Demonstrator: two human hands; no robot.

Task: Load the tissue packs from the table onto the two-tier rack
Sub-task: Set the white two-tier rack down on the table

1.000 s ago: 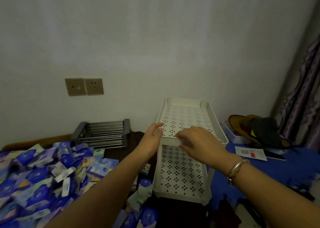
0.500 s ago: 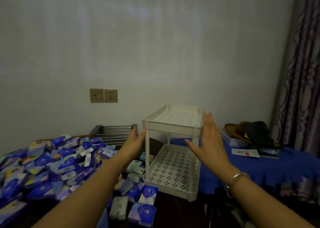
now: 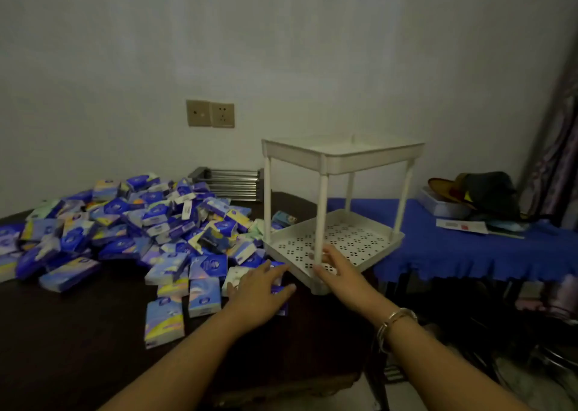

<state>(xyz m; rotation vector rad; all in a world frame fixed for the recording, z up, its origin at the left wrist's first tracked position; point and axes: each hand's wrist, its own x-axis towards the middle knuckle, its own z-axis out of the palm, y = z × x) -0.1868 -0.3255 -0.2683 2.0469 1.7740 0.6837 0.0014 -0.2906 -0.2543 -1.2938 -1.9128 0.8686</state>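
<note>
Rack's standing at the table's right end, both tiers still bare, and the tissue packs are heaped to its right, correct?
Not quite: the head view shows the tissue packs heaped to the left of the rack, not its right. The rest holds: the rack stands at the table's right end with both tiers bare.

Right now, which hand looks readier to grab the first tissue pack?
Probably the left hand: it is open over the tissue packs. The right hand is at the rack, by its front post.
</note>
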